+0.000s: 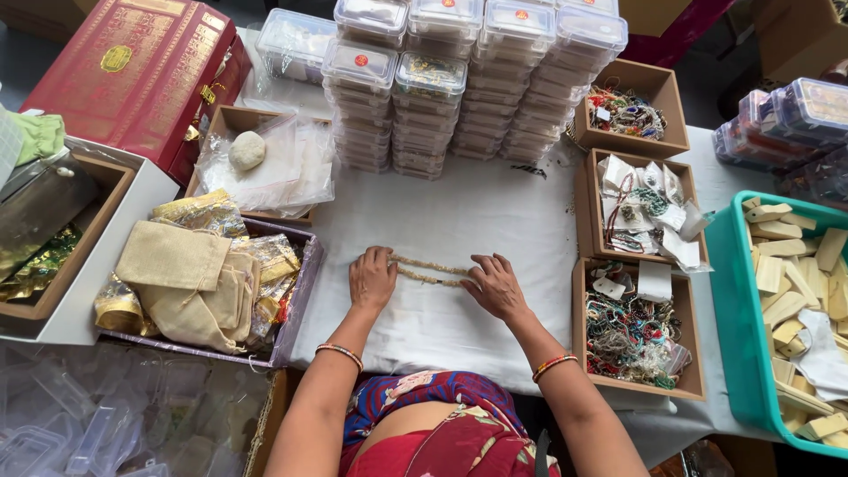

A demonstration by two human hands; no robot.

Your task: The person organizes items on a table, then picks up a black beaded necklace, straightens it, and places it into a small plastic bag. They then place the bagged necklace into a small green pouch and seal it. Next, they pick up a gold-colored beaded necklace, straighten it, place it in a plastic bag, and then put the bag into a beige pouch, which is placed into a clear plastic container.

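A tan beaded string (430,270) lies stretched in a long loop on the white cloth (459,212) in front of me. My left hand (371,279) rests flat on its left end, fingers pressing the beads. At the loop's right end, the fingers of my right hand (495,287) are spread over the beads. Both hands touch the string without lifting it. I wear coloured bangles on both wrists.
Stacks of clear plastic boxes (468,79) stand behind the cloth. Three cardboard trays of beads and threads (634,327) line the right. A teal bin of wooden pieces (791,309) is far right. Beige pouches (190,283) fill a tray at left, beside a red box (141,71).
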